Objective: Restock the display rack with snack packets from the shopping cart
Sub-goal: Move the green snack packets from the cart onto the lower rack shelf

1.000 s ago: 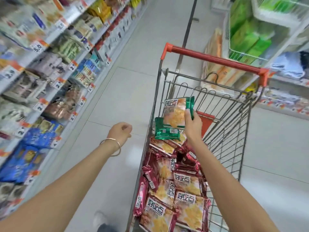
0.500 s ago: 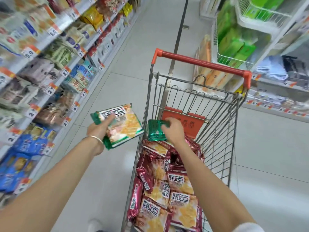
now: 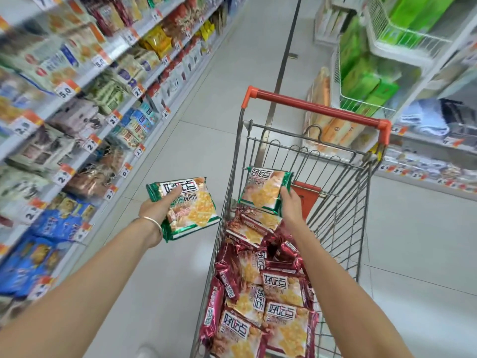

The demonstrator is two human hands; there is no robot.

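Observation:
A wire shopping cart [image 3: 343, 202] with an orange handle stands in the aisle, holding several red snack packets [image 3: 273, 301]. My left hand [image 3: 154, 210] grips a green-edged snack packet [image 3: 188, 208] out over the floor, left of the cart. My right hand [image 3: 290, 205] holds a second green-edged packet [image 3: 265, 189] lifted above the red ones inside the cart. The display rack [image 3: 64, 120] with stocked shelves and price tags runs along the left.
On the right stand shelves [image 3: 426, 140] and wire baskets [image 3: 361, 96] with green packs. A dark strip [image 3: 286, 55] runs along the pale tiled aisle floor between the two sides. My shoe tip [image 3: 147, 352] shows at the bottom.
My right hand has lifted a second green packet out of the cart. My left hand keeps the first packet, taken from the right hand earlier, slightly higher than before.

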